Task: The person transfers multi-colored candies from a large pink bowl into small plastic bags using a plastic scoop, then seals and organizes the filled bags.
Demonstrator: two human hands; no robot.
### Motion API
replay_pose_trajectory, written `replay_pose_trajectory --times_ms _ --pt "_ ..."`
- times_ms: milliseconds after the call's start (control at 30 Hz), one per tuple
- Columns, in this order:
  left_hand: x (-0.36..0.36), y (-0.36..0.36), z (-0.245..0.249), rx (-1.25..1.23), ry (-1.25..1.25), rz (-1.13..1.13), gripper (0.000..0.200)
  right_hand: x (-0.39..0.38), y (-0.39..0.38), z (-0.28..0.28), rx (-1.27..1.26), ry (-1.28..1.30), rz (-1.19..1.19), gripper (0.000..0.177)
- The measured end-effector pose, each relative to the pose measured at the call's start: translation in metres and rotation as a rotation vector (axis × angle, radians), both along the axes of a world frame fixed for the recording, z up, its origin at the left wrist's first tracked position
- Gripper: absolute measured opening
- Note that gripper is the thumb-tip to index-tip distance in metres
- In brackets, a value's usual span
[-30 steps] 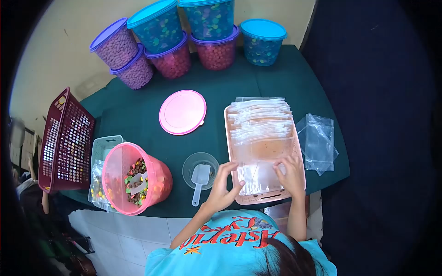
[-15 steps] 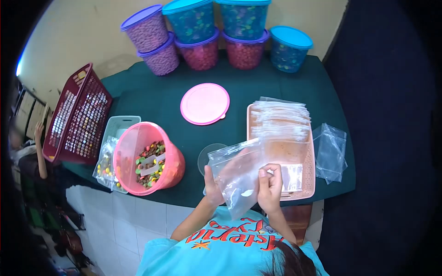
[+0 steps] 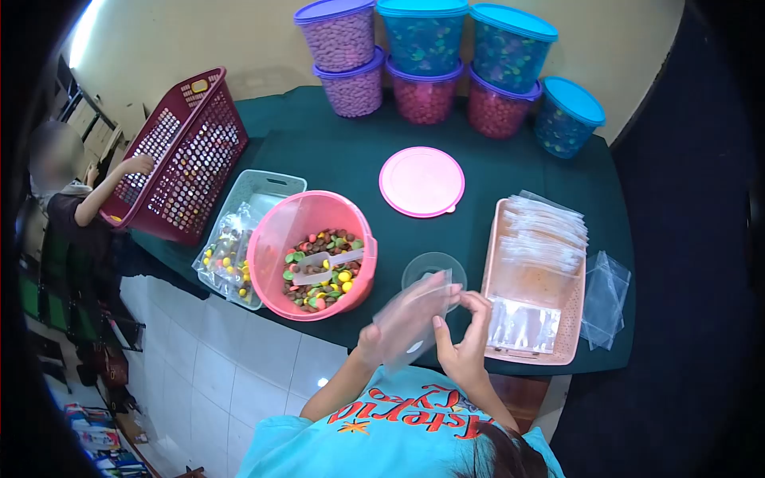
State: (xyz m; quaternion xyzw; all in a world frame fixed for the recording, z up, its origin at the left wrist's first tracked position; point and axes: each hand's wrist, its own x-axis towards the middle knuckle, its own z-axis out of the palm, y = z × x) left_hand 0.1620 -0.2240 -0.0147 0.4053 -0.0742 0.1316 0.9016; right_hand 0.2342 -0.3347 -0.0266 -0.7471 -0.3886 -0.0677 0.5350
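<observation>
A clear zip bag (image 3: 408,323) is held up in front of my chest, slightly blurred. My left hand (image 3: 370,344) grips it from the left, with fingers showing through the plastic behind it. My right hand (image 3: 464,341) is at the bag's right edge, thumb and bent fingers around that edge. Behind the bag, a round clear dish (image 3: 434,263) rests on the green tablecloth. To the left stands a pink tub (image 3: 362,291) of colourful button-shaped candies (image 3: 344,279), with a translucent scoop (image 3: 312,276) lying in them.
A peach basket (image 3: 574,319) holds stacked zip bags (image 3: 546,231); loose bags (image 3: 606,299) lie beside it. A pale tray (image 3: 279,182) holds filled bags (image 3: 227,255). Nearby are a pink lid (image 3: 422,182), a maroon basket (image 3: 187,159), several stacked tubs (image 3: 422,40) and another person's hand (image 3: 137,165).
The view has swung left, so the table things sit further right. The zip bag has turned and looks narrower. My right hand has shifted along its edge. The other person's hand now reaches the maroon basket.
</observation>
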Motion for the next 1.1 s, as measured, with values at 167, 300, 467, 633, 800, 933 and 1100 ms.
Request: replay_pose_trajectory --times_ms 167,300,467,633,800,933,1100 --pt "-0.038 0.023 0.014 0.148 0.021 -0.078 0.118 -0.026 0.027 0.04 0.15 -0.246 0.104 0.052" --pt "-0.077 0.047 0.0 0.058 0.034 -0.135 0.124 -0.051 0.065 0.052 -0.002 -0.399 0.36 0.046" --pt "-0.108 0.099 0.015 0.072 0.006 -0.222 0.128 -0.078 0.114 0.046 0.205 -0.475 0.322 0.039" --pt "-0.128 0.142 0.02 0.065 0.0 -0.258 0.129 -0.096 0.16 0.044 0.287 -0.638 0.249 0.033" --pt "-0.142 0.183 0.033 0.061 -0.01 -0.298 0.128 -0.113 0.189 0.054 0.322 -0.724 0.233 0.037" --pt "-0.143 0.217 0.048 0.421 -0.018 -0.315 0.124 -0.123 0.201 0.089 0.064 -0.653 0.175 0.021" --pt "-0.137 0.236 0.031 0.561 -0.058 -0.432 0.116 -0.106 0.195 0.116 -0.177 -0.515 0.416 0.017"
